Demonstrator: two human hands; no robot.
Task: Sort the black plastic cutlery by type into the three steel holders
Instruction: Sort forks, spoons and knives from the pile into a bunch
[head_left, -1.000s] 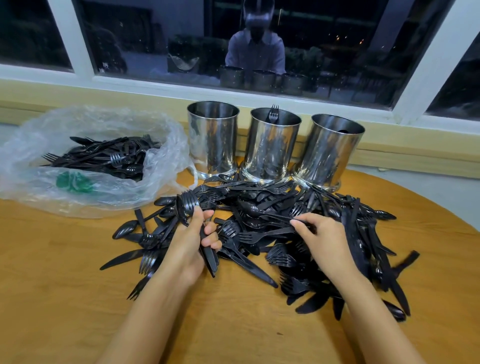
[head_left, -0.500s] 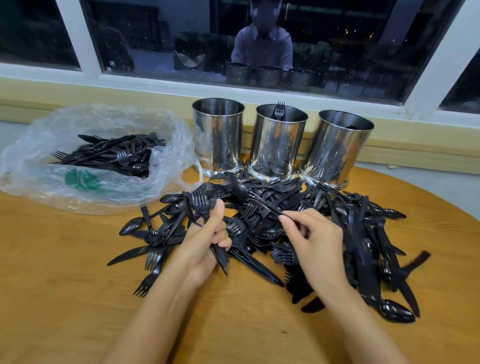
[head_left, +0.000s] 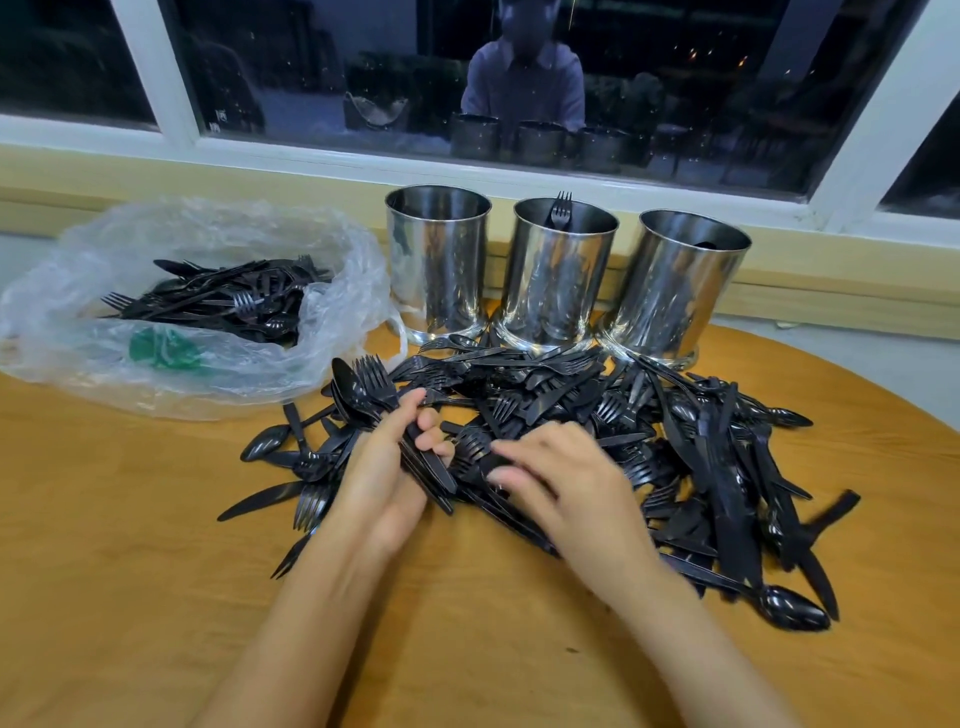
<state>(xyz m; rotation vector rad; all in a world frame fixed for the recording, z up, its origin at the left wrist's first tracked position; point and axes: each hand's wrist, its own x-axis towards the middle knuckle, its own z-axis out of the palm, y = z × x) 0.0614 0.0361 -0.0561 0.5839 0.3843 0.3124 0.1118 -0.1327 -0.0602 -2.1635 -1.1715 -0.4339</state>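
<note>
A: Wood-grain table (head_left: 130, 597), warm orange and rounded at its far edge, is running up to a pale sill under a dark window (head_left: 311, 62). What is sitting at the left?

B: A crinkled clear plastic bag (head_left: 218, 379) is lying open there. Glossy black bagged cutlery (head_left: 228, 301) is showing through it, and a green print (head_left: 161, 348) is showing on its near wall.

A: And next along?

B: Three shiny steel cylinders are standing in a row by the sill: the left holder (head_left: 436, 265), the middle holder (head_left: 558, 280) and the right holder (head_left: 670, 296). One fork (head_left: 561, 208) is poking tines-up out of the middle one. Something dark is showing inside the right one, too dim to name.

A: Where is the unsorted cutlery lying?

B: The loose pile (head_left: 675, 441) of forks, knives and spoons is sprawling on the table right up against the holders' bases. It is spreading to the right, where a lone spoon (head_left: 795, 610) is lying at its near edge.

A: The hands?

B: The left hand (head_left: 384, 467) is curling thumb and fingers round a bundle (head_left: 374, 387) of forks and spoons at the pile's left side, their heads fanning up and to the left. The right hand (head_left: 561, 478), blurred, is reaching left over the middle of the pile. Its fingers are stretching almost straight and touching the forks beneath; whether it is pinching a piece I cannot tell.
</note>
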